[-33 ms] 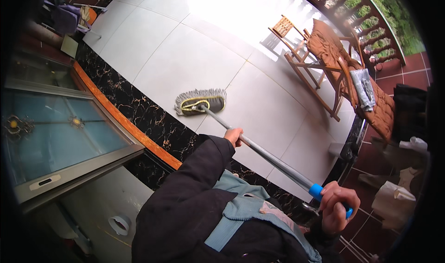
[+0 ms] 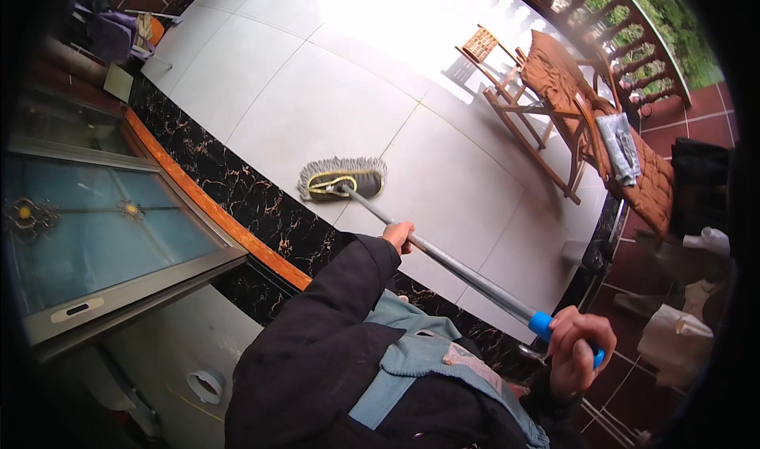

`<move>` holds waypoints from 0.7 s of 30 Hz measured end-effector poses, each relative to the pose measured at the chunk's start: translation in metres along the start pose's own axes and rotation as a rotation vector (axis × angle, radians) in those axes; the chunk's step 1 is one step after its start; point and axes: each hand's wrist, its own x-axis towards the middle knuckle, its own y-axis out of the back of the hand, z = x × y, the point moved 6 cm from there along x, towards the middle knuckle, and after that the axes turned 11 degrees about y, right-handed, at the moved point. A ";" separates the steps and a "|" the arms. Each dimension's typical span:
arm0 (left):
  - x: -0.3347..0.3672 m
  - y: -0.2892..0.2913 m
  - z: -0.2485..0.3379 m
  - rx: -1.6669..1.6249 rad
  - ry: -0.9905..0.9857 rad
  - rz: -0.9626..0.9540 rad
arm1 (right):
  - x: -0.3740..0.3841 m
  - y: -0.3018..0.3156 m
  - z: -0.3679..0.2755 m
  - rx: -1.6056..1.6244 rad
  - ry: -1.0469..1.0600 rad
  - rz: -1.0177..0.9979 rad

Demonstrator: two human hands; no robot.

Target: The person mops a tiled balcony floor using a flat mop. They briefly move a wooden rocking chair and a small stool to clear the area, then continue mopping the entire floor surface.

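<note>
A flat mop (image 2: 475, 279) with a long grey metal pole reaches diagonally across the view. Its head (image 2: 366, 184), with a grey fringe and yellow-edged dark backing, lies on the pale floor tiles. My left hand (image 2: 398, 237) is closed round the middle of the pole. Up at the pole's end, my right hand (image 2: 580, 349) grips the blue handle (image 2: 541, 325), whose tip shows past the fingers. Dark sleeves cover both arms.
A wooden rocking chair (image 2: 518, 116) with a brown cushion (image 2: 554, 77) stands at the right, a grey packet (image 2: 619, 150) on it. Behind it runs a baluster railing (image 2: 649, 45). Black marble edging (image 2: 198, 164) and a sliding glass door (image 2: 103, 227) lie to the left.
The mop head has slid slightly toward me along the tiles. Both hands keep their hold on the pole.
</note>
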 end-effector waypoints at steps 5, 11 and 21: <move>-0.009 0.020 -0.084 0.066 0.042 0.174 | -0.037 0.040 0.009 0.022 -0.070 0.137; 0.034 0.112 -0.185 0.504 0.082 0.122 | -0.088 0.052 0.057 0.182 -0.356 0.160; -0.050 0.078 -0.206 0.835 0.010 0.056 | -0.084 0.113 0.096 0.287 -0.414 0.182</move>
